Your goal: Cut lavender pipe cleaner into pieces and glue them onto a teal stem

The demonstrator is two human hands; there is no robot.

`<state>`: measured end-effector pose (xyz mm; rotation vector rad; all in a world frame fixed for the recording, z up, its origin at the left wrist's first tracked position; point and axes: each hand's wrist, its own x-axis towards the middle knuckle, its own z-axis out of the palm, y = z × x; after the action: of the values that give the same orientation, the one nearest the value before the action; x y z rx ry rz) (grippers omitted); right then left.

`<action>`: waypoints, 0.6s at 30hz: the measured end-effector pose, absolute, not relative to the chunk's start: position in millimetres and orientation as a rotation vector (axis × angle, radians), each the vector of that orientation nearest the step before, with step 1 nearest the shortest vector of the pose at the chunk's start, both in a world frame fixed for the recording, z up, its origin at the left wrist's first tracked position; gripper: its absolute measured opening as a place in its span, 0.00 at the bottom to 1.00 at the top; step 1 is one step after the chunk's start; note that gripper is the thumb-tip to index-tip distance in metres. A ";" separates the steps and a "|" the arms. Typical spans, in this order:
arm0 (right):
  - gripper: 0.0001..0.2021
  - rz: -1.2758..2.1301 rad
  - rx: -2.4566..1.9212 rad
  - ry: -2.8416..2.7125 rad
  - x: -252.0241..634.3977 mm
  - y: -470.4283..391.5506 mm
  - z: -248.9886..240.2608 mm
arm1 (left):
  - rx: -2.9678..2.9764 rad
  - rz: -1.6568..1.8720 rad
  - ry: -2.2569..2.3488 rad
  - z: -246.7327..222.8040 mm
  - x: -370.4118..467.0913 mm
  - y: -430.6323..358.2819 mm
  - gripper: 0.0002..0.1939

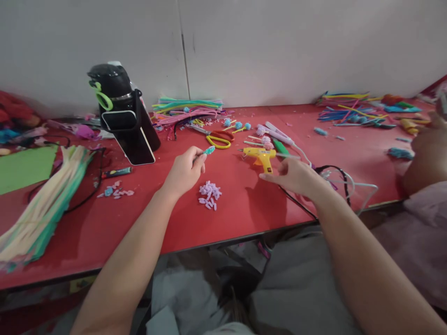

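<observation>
Between the thumb and fingers of my left hand (186, 170) is a small teal piece of pipe cleaner (209, 150), its tip pointing right. My right hand (295, 176) is at the handle end of a yellow hot glue gun (260, 156), thumb and fingers apart; whether the thumb touches the handle I cannot tell. The gun lies on its side, nozzle to the left. A little pile of short lilac pipe-cleaner pieces (210, 193) lies on the red table (233, 223) between my hands. Behind them rest yellow-and-red-handled scissors (219, 138).
A black bottle (113, 83) with a phone (130, 139) strapped on stands at left. Cream and teal pipe cleaners (52, 200) lie near a green sheet (26, 168). Cables (344, 181) loop at right, beside another person's arm (428, 149). A lilac glue gun (279, 135) lies behind.
</observation>
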<state>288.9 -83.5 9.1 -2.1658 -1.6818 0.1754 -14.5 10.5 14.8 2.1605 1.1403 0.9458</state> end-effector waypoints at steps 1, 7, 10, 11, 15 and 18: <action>0.24 0.238 -2.217 -1.669 290.2 -85.7 11.6 | 2.162 0.943 1.138 15.0 -14.4 10.4 0.08; 0.16 0.397 -1.799 -1.831 247.6 -84.8 13.1 | 2.178 0.931 1.146 16.6 -13.9 9.0 0.07; 0.10 0.650 -1.453 -1.993 202.8 -91.1 8.6 | 2.185 0.929 1.135 15.7 -13.4 8.6 0.07; 0.08 0.674 -1.384 -2.034 189.8 -93.6 6.7 | 2.186 0.930 1.131 15.2 -13.1 8.5 0.06; 0.05 0.659 -1.266 -2.157 163.5 -97.9 -2.8 | 2.180 0.930 1.117 13.9 -11.9 8.1 0.07; 0.07 0.630 -1.300 -2.213 162.7 -96.1 -10.4 | 2.178 0.920 1.110 14.1 -11.2 7.8 0.07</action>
<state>162.7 -96.1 -10.4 -1.2997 -2.2126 0.6303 -11.2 7.8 14.1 2.1778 1.1101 0.9200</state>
